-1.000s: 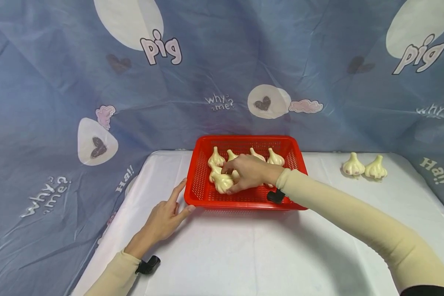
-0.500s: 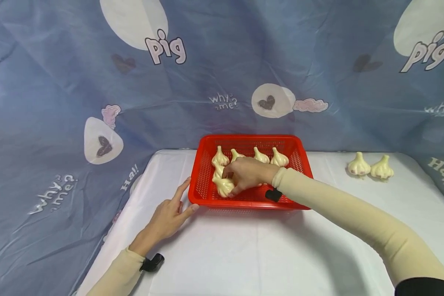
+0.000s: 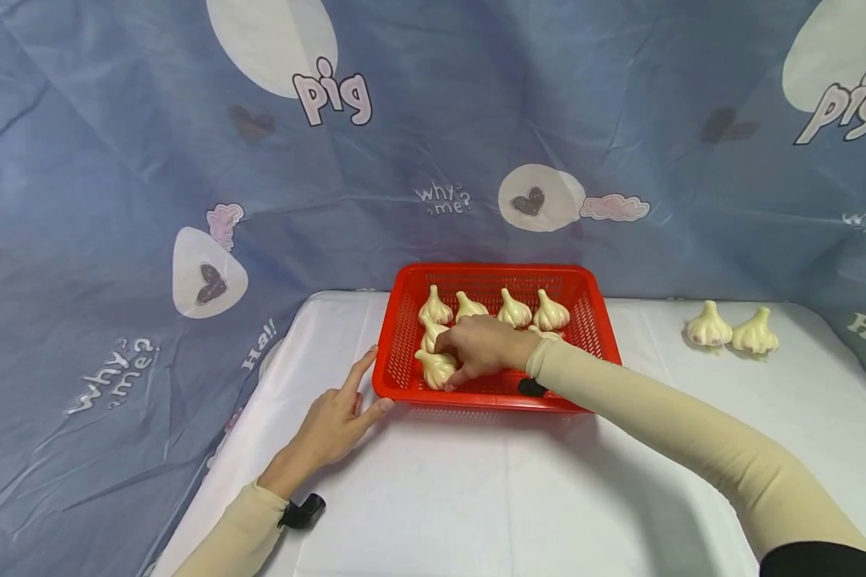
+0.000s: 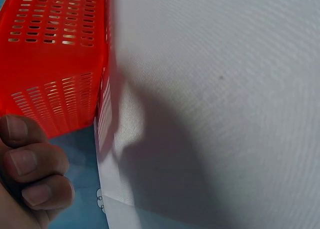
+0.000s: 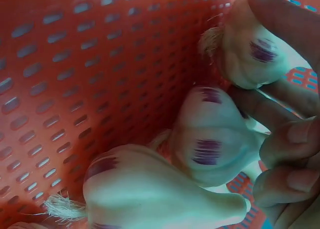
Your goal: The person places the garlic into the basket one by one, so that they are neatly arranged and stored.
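Inside a red perforated plastic basket [image 3: 476,401], my right hand [image 3: 487,344] grips a garlic bulb [image 3: 436,370] near the front left corner. In the right wrist view, the thumb lies over that bulb [image 5: 245,44] and fingers are below it, close to the basket wall [image 5: 75,89]. Another garlic bulb [image 3: 431,332] is just behind it, partly covered by the hand. My left hand [image 3: 329,429] touches the basket's front left corner with a straight index finger and thumb. Its other fingers [image 4: 37,164] are curled beside the basket in the left wrist view.
Several garlic bulbs stand along the basket's back, among them one bulb [image 3: 514,311] near the middle. Two more garlic bulbs [image 3: 709,324] sit on the white table [image 3: 440,497] at the right. A blue printed cloth [image 3: 375,224] hangs behind.
My right hand has lowered the garlic bulb slightly toward the basket's front left corner. The left hand stays at the corner. The head view has shifted a little.
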The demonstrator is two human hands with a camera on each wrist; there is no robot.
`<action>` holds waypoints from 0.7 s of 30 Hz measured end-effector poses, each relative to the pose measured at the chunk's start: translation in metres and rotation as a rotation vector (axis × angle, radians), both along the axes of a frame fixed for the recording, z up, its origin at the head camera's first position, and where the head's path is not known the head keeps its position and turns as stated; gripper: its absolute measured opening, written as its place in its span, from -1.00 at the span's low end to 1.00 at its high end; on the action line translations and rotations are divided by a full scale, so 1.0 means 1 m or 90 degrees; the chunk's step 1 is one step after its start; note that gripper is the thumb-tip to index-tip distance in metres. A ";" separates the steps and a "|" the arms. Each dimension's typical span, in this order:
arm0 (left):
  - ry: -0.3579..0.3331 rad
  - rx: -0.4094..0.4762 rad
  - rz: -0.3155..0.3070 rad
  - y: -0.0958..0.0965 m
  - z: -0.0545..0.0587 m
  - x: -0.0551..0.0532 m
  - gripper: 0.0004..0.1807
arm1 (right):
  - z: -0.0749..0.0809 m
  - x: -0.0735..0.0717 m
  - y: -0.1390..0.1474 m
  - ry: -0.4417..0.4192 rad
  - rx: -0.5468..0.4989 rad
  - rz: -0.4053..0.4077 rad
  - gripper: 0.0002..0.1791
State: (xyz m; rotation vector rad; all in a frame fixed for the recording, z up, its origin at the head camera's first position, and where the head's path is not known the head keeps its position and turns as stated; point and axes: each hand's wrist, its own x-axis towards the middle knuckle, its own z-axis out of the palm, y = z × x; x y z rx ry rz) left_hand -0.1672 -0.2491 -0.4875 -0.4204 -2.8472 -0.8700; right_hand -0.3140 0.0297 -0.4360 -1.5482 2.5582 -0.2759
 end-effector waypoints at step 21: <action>0.006 0.004 0.001 0.000 0.000 0.001 -0.09 | -0.004 0.001 0.001 0.046 0.014 -0.006 -0.41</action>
